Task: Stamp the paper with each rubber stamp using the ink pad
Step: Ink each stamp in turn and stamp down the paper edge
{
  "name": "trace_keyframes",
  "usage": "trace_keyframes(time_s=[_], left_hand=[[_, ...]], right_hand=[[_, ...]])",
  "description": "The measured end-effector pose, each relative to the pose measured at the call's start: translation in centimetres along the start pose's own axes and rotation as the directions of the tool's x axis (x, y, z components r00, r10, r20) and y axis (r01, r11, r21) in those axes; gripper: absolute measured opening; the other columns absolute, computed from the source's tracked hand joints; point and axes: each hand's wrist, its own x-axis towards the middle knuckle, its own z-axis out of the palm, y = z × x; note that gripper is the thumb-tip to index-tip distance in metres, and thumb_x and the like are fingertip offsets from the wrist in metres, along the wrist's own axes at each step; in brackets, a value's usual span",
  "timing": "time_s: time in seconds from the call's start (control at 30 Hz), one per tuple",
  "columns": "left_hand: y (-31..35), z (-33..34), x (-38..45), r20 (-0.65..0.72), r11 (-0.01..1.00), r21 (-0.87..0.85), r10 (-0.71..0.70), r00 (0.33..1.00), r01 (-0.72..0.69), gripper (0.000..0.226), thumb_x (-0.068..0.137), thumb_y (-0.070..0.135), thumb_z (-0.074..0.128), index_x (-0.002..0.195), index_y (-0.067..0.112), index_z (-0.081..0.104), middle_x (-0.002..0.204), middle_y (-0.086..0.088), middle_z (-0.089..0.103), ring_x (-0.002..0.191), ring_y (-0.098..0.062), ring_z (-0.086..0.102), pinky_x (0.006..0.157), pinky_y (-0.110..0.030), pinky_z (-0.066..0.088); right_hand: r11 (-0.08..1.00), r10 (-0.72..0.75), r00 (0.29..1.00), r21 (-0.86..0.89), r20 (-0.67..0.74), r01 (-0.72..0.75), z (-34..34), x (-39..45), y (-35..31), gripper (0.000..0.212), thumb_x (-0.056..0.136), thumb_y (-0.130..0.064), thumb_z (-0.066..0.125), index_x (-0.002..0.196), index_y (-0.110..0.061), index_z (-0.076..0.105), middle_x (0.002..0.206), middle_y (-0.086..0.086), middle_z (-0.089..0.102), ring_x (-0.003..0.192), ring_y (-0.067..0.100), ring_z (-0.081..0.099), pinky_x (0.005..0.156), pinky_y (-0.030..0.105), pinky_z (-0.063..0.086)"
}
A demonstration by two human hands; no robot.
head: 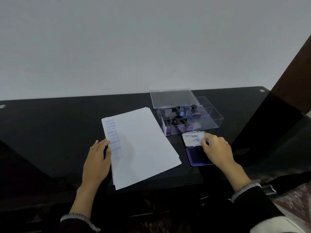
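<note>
A stack of white paper [143, 145] lies tilted on the black table, with a column of blue "SAMPLE" prints along its left edge. My left hand [97, 157] rests flat on that left edge, fingers straight. An open ink pad [196, 156] sits right of the paper, its blue pad toward me and its lid [191, 139] raised behind. My right hand [217, 150] hovers over the pad and grips a stamp; only the stamp's blue top [208, 140] shows between the fingers. Several more stamps [178, 118] lie in a clear box.
The clear plastic box [212, 121] stands behind the ink pad, with its clear lid [173, 97] leaning at the back. The black table [50, 132] ends at a pale wall. A dark wooden panel [292, 81] rises at the right.
</note>
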Motion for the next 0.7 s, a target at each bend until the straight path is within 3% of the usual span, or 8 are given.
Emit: trace_keyframes(time_s=[0.17, 0.33, 0.47, 0.6, 0.7], left_hand=[[-0.2, -0.1, -0.2, -0.002, 1.0, -0.005, -0.014, 1.0, 0.014, 0.038, 0.102, 0.031, 0.038, 0.138, 0.022, 0.048, 0.148, 0.01, 0.041, 0.144, -0.007, 0.019, 0.11, -0.044, 0.032], [-0.2, -0.1, -0.2, 0.005, 1.0, -0.019, -0.021, 1.0, 0.021, 0.037, 0.102, 0.03, 0.04, 0.137, 0.024, 0.049, 0.147, 0.012, 0.042, 0.144, -0.006, 0.019, 0.107, -0.043, 0.034], [-0.5, -0.1, -0.2, 0.011, 0.999, -0.039, -0.009, 1.0, 0.01, 0.036, 0.102, 0.027, 0.042, 0.136, 0.023, 0.051, 0.146, 0.011, 0.044, 0.144, -0.006, 0.02, 0.108, -0.043, 0.033], [-0.9, -0.1, 0.3, 0.027, 0.998, -0.061, -0.001, 1.0, 0.002, 0.035, 0.101, 0.027, 0.044, 0.135, 0.022, 0.052, 0.145, 0.01, 0.045, 0.143, -0.007, 0.022, 0.11, -0.041, 0.03], [-1.2, -0.1, 0.6, 0.04, 0.997, -0.08, 0.014, 0.999, -0.011, 0.035, 0.1, 0.025, 0.046, 0.134, 0.02, 0.053, 0.143, 0.008, 0.048, 0.142, -0.01, 0.027, 0.111, -0.039, 0.029]], right_hand=[[0.988, -0.023, 0.997, -0.153, -0.076, 0.011, 0.8, -0.8, -0.8, 0.014, 0.096, -0.022, 0.042, 0.085, -0.014, 0.045, 0.068, 0.01, 0.057, 0.071, 0.037, 0.059, 0.056, 0.035, 0.037], [0.999, 0.036, 0.996, 0.017, -0.085, -0.035, 0.9, -0.6, -0.2, 0.014, 0.093, -0.019, 0.048, 0.082, -0.011, 0.052, 0.065, 0.009, 0.053, 0.068, 0.037, 0.056, 0.055, 0.035, 0.036], [0.992, 0.028, 0.993, -0.12, -0.113, -0.041, 1.1, -0.8, -0.8, 0.012, 0.094, -0.017, 0.046, 0.087, -0.009, 0.052, 0.07, 0.014, 0.058, 0.07, 0.039, 0.057, 0.057, 0.035, 0.035], [0.998, 0.061, 0.989, 0.019, -0.137, -0.059, 1.4, -0.6, -0.4, 0.017, 0.093, -0.016, 0.048, 0.077, -0.011, 0.048, 0.062, 0.009, 0.053, 0.06, 0.033, 0.051, 0.053, 0.033, 0.035], [0.998, 0.052, 0.99, -0.022, -0.133, -0.055, 1.4, -0.7, -0.5, 0.017, 0.093, -0.017, 0.048, 0.077, -0.013, 0.043, 0.062, 0.008, 0.05, 0.058, 0.03, 0.046, 0.054, 0.032, 0.036]])
